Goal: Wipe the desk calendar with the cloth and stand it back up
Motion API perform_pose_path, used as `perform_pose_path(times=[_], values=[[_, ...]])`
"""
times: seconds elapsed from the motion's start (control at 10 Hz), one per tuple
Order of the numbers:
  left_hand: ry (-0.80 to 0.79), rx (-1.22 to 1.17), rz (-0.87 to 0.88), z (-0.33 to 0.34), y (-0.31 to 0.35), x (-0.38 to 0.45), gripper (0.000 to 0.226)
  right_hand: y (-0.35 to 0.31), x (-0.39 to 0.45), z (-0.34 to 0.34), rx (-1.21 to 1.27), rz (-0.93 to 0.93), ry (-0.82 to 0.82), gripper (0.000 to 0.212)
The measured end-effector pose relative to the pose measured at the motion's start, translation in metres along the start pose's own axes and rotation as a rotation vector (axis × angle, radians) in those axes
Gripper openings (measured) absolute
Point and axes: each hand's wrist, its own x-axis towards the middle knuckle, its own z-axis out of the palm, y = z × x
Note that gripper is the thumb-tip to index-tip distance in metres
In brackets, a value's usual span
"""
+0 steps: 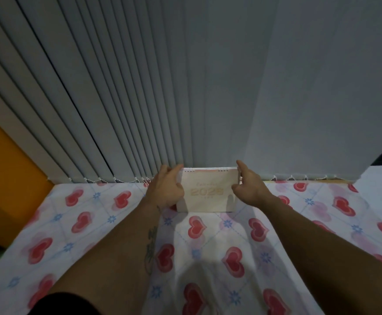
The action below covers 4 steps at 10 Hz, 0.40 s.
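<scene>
A cream desk calendar with a gold year printed on its front stands upright at the far side of the table, close to the blinds. My left hand grips its left edge, fingers curled over the top corner. My right hand holds its right edge, with the index finger raised above the top corner. Both forearms stretch across the table toward it. No cloth is in view.
The table carries a white cover printed with red hearts and blue flowers. Grey vertical blinds hang right behind the calendar, with a beaded chain along their bottom. An orange wall stands at the left.
</scene>
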Motion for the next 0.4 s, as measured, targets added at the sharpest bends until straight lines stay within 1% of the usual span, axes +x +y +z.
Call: perform_pose_path(times=[0.1, 0.2, 0.3, 0.4], values=[[-0.009, 0.091, 0.039, -0.015, 0.002, -0.010, 0.063, -0.007, -0.006, -0.009, -0.049, 0.019, 0.008, 0.081], [0.001, 0.196, 0.100, -0.028, 0.004, -0.024, 0.056, -0.013, -0.017, -0.017, -0.146, 0.035, 0.028, 0.074], [0.019, 0.259, 0.123, -0.039, 0.008, -0.037, 0.045, -0.029, -0.044, -0.030, -0.240, 0.061, 0.032, 0.065], [0.053, 0.289, 0.182, -0.051, 0.008, -0.050, 0.039, -0.045, -0.073, -0.033, -0.323, 0.056, 0.093, 0.061]])
